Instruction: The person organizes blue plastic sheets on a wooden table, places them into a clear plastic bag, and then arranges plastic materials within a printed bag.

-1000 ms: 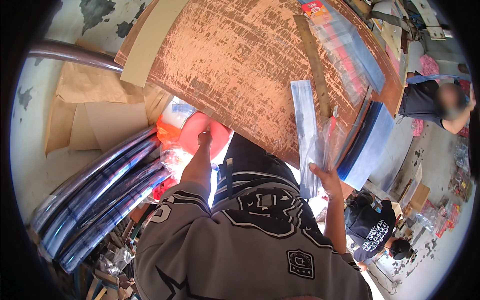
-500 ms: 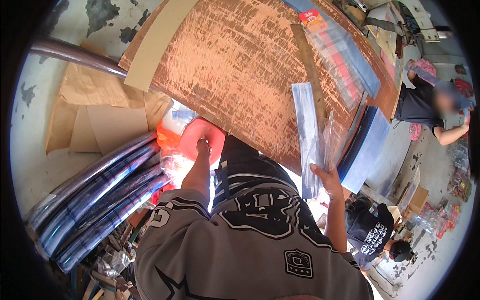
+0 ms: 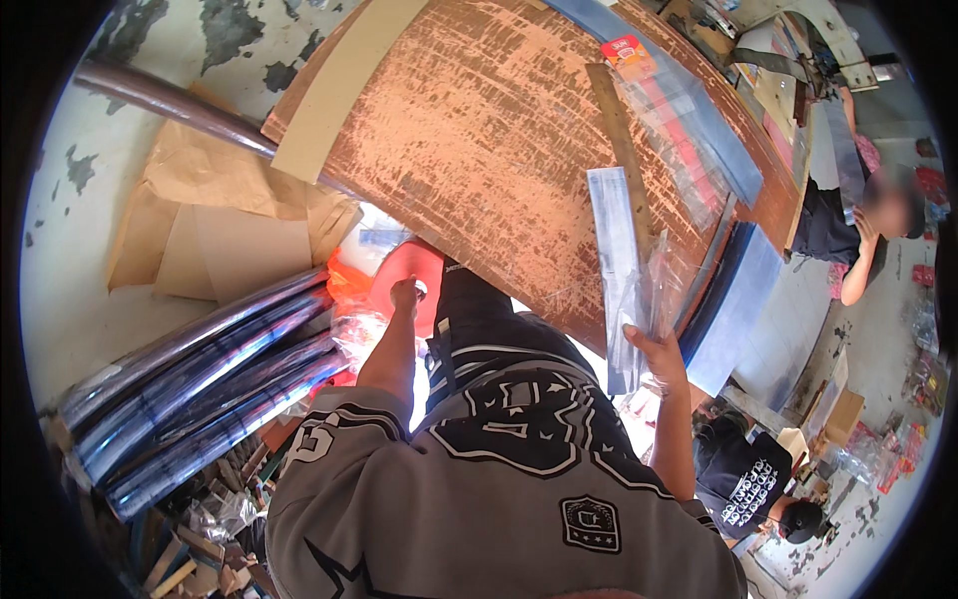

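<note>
Right hand (image 3: 654,351): raised at the near edge of the table, fingers curled and pinching the lower end of a long, narrow clear plastic sleeve (image 3: 617,262) with pale grey contents. The sleeve stands nearly upright, its upper end reaching over the tabletop. A second, crumpled clear plastic bag (image 3: 661,290) sits just beside it in the same grip.

Left hand (image 3: 404,295): stretched down and forward, fingers closed into a loose fist on the rim of a round red plastic stool (image 3: 404,270) below the table edge. Whether it grips the stool or only rests there cannot be told.

Worn brown wooden tabletop (image 3: 479,160), paint rubbed through to pale orange: fills the upper middle of the view.

Long flat wooden ruler-like strip (image 3: 621,150): lies on the tabletop, just behind the held sleeve.

Row of clear plastic packets with red and blue contents (image 3: 689,130): lies along the far right part of the table.

Stack of blue-tinted clear sheets (image 3: 733,309): hangs off the right table edge, near the right hand.

Bundle of long, dark, glossy plastic-wrapped rolls (image 3: 200,389): lies on the floor to the left, well apart from both hands.

Flattened brown cardboard pieces (image 3: 220,230): on the pale floor behind the rolls.

Another person in a dark shirt (image 3: 838,230): at the far right side of the table.
</note>
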`<state>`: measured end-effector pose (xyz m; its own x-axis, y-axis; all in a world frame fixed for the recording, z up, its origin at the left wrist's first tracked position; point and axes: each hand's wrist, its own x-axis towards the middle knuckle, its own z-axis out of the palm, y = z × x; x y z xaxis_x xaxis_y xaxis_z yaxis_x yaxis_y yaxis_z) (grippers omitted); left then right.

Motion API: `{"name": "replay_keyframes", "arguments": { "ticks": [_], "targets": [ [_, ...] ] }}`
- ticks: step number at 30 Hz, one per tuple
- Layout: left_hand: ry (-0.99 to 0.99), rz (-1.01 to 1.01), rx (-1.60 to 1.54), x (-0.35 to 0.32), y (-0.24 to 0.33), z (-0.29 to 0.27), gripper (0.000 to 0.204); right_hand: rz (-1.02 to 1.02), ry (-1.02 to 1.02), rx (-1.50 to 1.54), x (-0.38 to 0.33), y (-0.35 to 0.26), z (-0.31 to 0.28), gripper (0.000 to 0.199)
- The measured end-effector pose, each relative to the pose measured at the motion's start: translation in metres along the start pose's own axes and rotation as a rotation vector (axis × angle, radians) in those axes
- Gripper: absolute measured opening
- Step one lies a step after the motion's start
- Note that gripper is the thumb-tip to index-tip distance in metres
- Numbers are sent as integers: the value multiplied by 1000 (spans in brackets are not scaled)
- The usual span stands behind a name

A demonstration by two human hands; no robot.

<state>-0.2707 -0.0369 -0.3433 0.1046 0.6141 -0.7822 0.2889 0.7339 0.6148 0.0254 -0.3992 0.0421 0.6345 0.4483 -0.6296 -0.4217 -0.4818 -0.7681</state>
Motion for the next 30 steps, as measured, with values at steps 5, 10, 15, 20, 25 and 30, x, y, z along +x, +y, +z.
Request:
{"name": "replay_keyframes", "arguments": {
  "ticks": [5,10,15,20,25,30],
  "targets": [
    [-69,-34,54,-13,28,-25,26,48,31,68,-3,-6,0,77],
    [-78,74,70,-21,58,-46,35,-98,77,101,-4,-3,-2,76],
    [-107,54,50,-30,81,-57,39,-169,49,158,-1,6,-13,83],
    [-28,294,15,-46,112,-51,34,-179,30,230,-8,11,-19,83],
    [32,636,200,-79,164,-53,32,-228,125,323,-12,22,-16,72],
    [157,957,304,-118,224,-49,35,-261,98,328,-13,41,-20,83]
  ]
}}
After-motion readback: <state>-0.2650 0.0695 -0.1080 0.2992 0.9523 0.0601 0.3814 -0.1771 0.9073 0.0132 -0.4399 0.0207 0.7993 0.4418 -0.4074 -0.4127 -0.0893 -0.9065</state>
